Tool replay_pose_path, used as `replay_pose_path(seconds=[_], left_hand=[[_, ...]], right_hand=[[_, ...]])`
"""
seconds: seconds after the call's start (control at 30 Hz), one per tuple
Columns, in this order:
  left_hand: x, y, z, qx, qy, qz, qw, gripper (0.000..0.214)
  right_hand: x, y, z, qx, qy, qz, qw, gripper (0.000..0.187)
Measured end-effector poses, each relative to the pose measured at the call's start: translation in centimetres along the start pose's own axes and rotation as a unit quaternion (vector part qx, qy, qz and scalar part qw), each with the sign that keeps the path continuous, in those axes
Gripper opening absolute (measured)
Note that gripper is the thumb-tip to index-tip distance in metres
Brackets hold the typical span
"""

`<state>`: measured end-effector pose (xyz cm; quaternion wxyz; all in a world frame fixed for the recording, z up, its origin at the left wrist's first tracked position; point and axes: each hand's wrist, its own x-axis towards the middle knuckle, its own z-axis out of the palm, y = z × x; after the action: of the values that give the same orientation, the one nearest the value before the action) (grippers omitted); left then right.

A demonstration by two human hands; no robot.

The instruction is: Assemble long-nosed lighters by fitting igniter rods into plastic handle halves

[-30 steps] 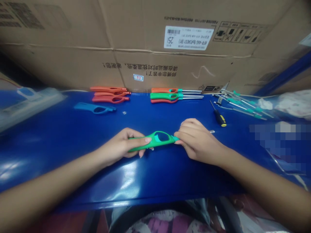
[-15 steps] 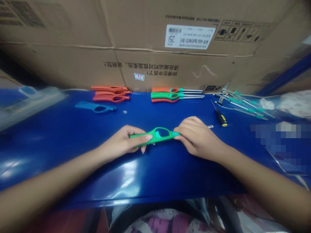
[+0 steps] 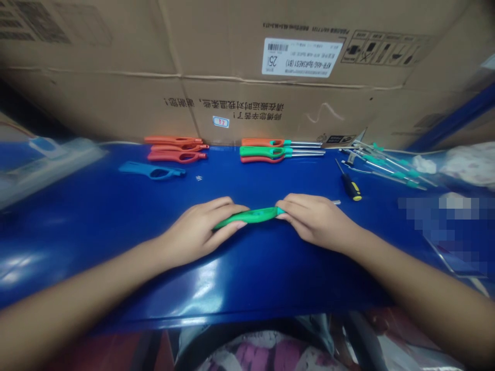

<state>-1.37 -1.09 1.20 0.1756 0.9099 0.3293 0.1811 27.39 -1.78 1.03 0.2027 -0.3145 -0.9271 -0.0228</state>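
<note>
The green lighter body (image 3: 249, 217) has been rolled from window-up onto its edge and now lies low over the blue desk (image 3: 116, 216), left hand (image 3: 201, 229) clamped on its handle, right hand (image 3: 315, 221) closed around the nozzle end, with unassembled rods (image 3: 386, 165) still waiting at far right.

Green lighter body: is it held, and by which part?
Yes. The left hand grips the green lighter body at its handle end; the right hand pinches the nozzle end, where a metal tube sticks out.
</note>
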Motion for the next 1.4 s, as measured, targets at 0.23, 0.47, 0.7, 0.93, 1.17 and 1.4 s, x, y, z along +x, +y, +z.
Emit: replay_pose_path(seconds=[0.23,0.47,0.7,0.93,1.17,1.4], left_hand=[[-0.3,0.3,0.2,0.095,0.012,0.048,0.994,0.036],[-0.3,0.3,0.0,0.106,-0.005,0.037,0.994,0.039],[0.3,0.1,0.4,-0.089,0.030,-0.039,0.995,0.036],[1.0,0.1,0.0,-0.298,-0.007,-0.233,0.926,0.041],[1.1,0.6,0.0,-0.402,-0.032,-0.259,0.877,0.041],[0.5,0.5,0.6,-0.341,-0.045,-0.148,0.927,0.033]], right_hand=[[-0.1,-0.2,0.4,-0.016,-0.033,0.002,0.999,0.027],[-0.4,-0.2,1.2,0.046,0.007,0.034,0.998,0.020],[0.1,0.3,0.7,0.098,0.002,0.084,0.992,0.014],[0.4,0.0,-0.2,0.144,-0.022,0.152,0.978,0.011],[0.8,-0.6,-0.3,0.178,-0.075,0.169,0.966,0.021],[0.5,-0.9,-0.3,0.210,-0.142,0.160,0.954,0.016]])
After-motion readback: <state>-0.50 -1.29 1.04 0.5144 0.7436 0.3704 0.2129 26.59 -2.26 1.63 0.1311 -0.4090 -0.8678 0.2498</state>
